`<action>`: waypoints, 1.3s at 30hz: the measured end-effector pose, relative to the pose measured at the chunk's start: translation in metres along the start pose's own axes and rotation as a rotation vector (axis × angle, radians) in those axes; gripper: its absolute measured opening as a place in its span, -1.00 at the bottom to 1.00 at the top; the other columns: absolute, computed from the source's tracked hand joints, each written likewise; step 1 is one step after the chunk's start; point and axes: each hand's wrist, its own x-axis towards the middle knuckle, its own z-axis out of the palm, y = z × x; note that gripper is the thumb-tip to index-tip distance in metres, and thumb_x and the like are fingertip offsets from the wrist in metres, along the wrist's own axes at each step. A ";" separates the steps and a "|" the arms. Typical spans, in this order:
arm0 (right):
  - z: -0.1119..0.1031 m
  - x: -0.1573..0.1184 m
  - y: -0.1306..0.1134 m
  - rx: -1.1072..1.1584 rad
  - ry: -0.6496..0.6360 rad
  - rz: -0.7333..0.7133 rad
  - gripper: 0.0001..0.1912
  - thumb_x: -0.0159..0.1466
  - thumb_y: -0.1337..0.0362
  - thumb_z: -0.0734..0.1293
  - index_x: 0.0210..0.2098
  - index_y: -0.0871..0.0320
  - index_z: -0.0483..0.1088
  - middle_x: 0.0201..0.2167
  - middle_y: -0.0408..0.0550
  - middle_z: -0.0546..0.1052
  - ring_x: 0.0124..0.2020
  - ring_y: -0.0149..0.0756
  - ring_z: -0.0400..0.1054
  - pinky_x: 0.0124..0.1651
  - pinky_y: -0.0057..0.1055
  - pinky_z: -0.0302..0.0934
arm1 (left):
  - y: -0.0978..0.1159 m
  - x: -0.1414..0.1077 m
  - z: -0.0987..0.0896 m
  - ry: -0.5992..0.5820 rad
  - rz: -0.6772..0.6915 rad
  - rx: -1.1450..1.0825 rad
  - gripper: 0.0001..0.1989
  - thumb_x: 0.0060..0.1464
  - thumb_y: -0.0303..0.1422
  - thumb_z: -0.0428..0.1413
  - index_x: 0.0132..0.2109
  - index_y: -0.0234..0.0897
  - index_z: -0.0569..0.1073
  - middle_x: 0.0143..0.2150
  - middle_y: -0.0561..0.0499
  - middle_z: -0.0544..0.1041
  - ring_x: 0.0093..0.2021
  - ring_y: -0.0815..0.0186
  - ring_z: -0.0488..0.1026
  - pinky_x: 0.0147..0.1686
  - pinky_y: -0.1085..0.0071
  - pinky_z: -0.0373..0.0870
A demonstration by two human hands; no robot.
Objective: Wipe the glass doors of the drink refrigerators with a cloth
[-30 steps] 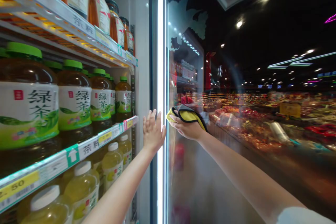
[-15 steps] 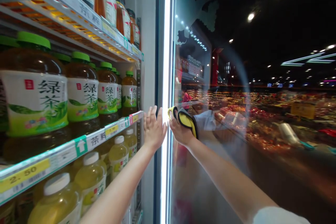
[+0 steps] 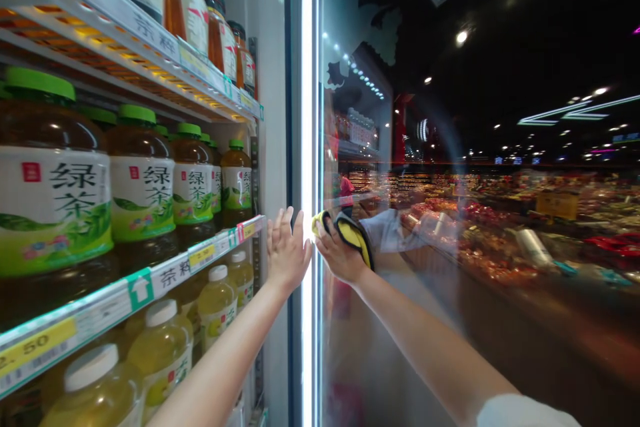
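Note:
My left hand [image 3: 289, 250] rests against the pale inner frame [image 3: 276, 167] of a cooler, its fingers stretched upward and nothing in it. Just across a bright vertical light strip [image 3: 307, 113], my right hand [image 3: 340, 250] holds a yellow and grey cloth [image 3: 354, 237] with black edging. The cloth lies against the edge of the glass [image 3: 400, 320], beside the strip, and bulges out behind my fingers. Both arms reach forward from the bottom of the view.
Left, shelves hold green-capped tea bottles [image 3: 140, 180], white-capped yellow bottles [image 3: 163, 340] and amber bottles [image 3: 185, 7] above. A price rail [image 3: 170, 273] runs toward my left hand. Beyond the glass are a person in pink [image 3: 346, 190] and blurred goods [image 3: 480, 233].
The whole view has shifted, so shelves, light strip and both hands appear slightly further left and a little lower. My hands keep nearly the same places at the strip.

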 end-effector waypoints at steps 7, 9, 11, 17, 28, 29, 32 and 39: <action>-0.041 -0.026 0.041 0.026 -0.020 0.021 -0.58 0.43 0.33 0.23 0.25 0.01 0.39 0.44 -0.13 0.23 0.49 -0.13 -0.02 0.50 -0.21 -0.03 | 0.021 0.009 0.008 -0.012 0.052 -0.018 -0.45 0.30 -0.32 -0.06 0.39 -0.35 0.24 0.46 -0.31 0.18 0.50 -0.05 0.00 0.45 -0.14 -0.06; -0.059 -0.036 0.055 -0.006 0.040 0.184 -0.54 0.42 0.32 0.22 0.28 -0.01 0.36 0.45 -0.13 0.21 0.49 -0.07 -0.04 0.50 -0.09 -0.04 | 0.029 0.010 0.012 -0.004 0.075 -0.026 -0.45 0.31 -0.33 -0.07 0.39 -0.35 0.24 0.45 -0.31 0.19 0.50 -0.04 0.00 0.44 -0.14 -0.06; -0.069 -0.057 0.054 -0.060 0.081 0.285 -0.54 0.42 0.31 0.22 0.29 -0.02 0.35 0.44 -0.09 0.23 0.49 0.01 -0.02 0.49 0.05 -0.10 | 0.034 0.008 0.016 0.004 0.089 -0.040 -0.45 0.30 -0.34 -0.06 0.38 -0.34 0.24 0.45 -0.30 0.19 0.51 -0.04 -0.01 0.44 -0.14 -0.06; -0.060 -0.102 0.034 -0.065 0.022 0.109 -0.56 0.40 0.33 0.25 0.23 -0.10 0.42 0.39 -0.24 0.31 0.46 -0.20 0.04 0.47 -0.23 0.00 | 0.050 0.010 0.028 -0.010 0.121 -0.102 -0.42 0.28 -0.34 -0.04 0.41 -0.30 0.21 0.46 -0.28 0.18 0.52 -0.03 -0.04 0.44 -0.15 -0.06; -0.092 -0.128 0.063 -0.213 0.233 0.418 -0.52 0.40 0.25 0.26 0.29 -0.10 0.35 0.39 -0.09 0.30 0.49 0.01 -0.06 0.50 0.21 -0.35 | 0.072 0.007 0.039 -0.022 0.187 -0.162 -0.43 0.26 -0.37 -0.02 0.39 -0.36 0.22 0.45 -0.32 0.18 0.52 -0.03 -0.05 0.46 -0.12 -0.09; -0.089 -0.131 0.058 -0.205 0.197 0.363 -0.53 0.40 0.26 0.27 0.28 -0.09 0.37 0.39 -0.11 0.31 0.50 -0.03 -0.08 0.51 0.16 -0.32 | 0.072 0.005 0.040 -0.019 0.194 -0.166 -0.43 0.26 -0.38 -0.02 0.38 -0.36 0.22 0.45 -0.32 0.18 0.52 -0.04 -0.04 0.46 -0.12 -0.08; -0.089 -0.122 0.065 -0.166 0.064 0.188 -0.55 0.38 0.28 0.28 0.25 -0.05 0.40 0.40 -0.20 0.30 0.51 -0.17 -0.09 0.51 -0.15 -0.15 | 0.081 0.010 0.042 -0.001 0.226 -0.193 -0.43 0.26 -0.38 -0.02 0.39 -0.34 0.22 0.44 -0.31 0.19 0.51 -0.03 -0.01 0.46 -0.12 -0.07; -0.133 -0.137 0.107 -0.341 0.263 0.598 -0.55 0.41 0.23 0.26 0.27 -0.12 0.39 0.35 -0.10 0.36 0.39 0.05 0.14 0.46 0.14 -0.15 | 0.111 0.018 0.054 -0.003 0.293 -0.294 -0.34 0.23 -0.37 0.01 0.44 -0.23 0.13 0.47 -0.20 0.18 0.51 0.00 -0.01 0.47 -0.10 -0.08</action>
